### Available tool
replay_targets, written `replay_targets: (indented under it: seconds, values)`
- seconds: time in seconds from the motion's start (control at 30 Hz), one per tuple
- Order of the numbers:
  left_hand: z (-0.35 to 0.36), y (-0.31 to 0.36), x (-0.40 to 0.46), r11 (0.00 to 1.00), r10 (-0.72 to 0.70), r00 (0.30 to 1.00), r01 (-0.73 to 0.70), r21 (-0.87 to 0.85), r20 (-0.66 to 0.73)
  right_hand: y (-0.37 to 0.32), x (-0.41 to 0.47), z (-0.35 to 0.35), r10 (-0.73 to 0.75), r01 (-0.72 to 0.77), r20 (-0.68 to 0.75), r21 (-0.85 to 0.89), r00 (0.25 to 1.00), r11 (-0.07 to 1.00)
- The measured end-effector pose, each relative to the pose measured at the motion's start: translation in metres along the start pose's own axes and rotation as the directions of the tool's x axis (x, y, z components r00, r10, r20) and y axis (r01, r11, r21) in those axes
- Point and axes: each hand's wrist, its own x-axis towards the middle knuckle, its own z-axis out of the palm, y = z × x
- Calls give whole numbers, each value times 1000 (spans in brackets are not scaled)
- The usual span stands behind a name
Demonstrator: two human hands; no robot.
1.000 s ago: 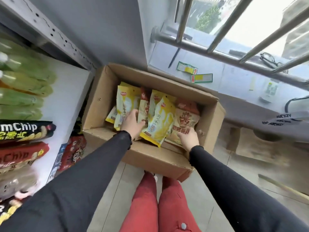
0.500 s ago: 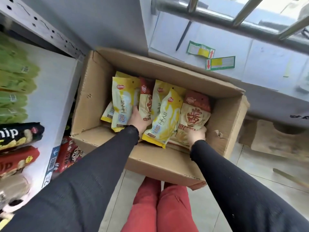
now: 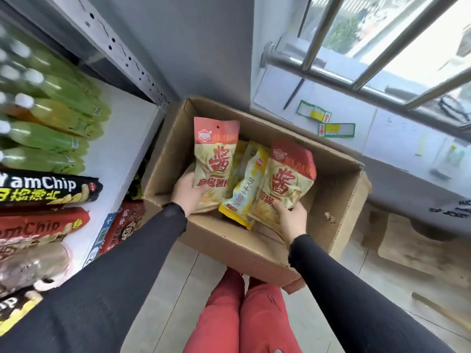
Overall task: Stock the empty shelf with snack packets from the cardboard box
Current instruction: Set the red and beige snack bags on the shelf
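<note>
Step in hand, as judged: packets being lifted out of the cardboard box [image 3: 339, 197] for the shelf [image 3: 127, 128] at left. Best done by raising each packet straight up past the box walls, held low at the bottom seam so it hangs upright and nothing snags.

Left hand [image 3: 190, 196]: grip curled round the bottom of a red-topped packet [image 3: 216, 159], held upright above the box.

Right hand [image 3: 291, 219]: grip closed on the lower corner of a second red-topped packet [image 3: 288, 179]; a yellow packet [image 3: 246, 187] is pressed beside it, whether also pinched cannot be told.

More packets lie in the box beneath.
</note>
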Motion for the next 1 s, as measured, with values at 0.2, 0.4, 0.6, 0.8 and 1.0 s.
replay_targets:
  seconds: [0.2,0.4,0.6,0.8,1.0]
  values:
    - [-87,58,-87,969,96,975,-138,-205,-200,-118,-88,25,-292,284,295,73,910,956]
    - [-196,100,-190,911,204,832,-354,-211,-515,-242,-188,89,-523,508,548,195,653,839]
    - [-308,95,-288,771,221,648,-573,-276,-729,-319,-300,175,-589,609,717,288,374,738]
    - [-423,57,-338,660,153,514,-689,-299,-844,-344,-409,288,-560,641,808,334,182,691]
    - [-535,0,-335,599,55,510,-705,-381,-858,-344,-476,405,-547,671,820,311,169,673]
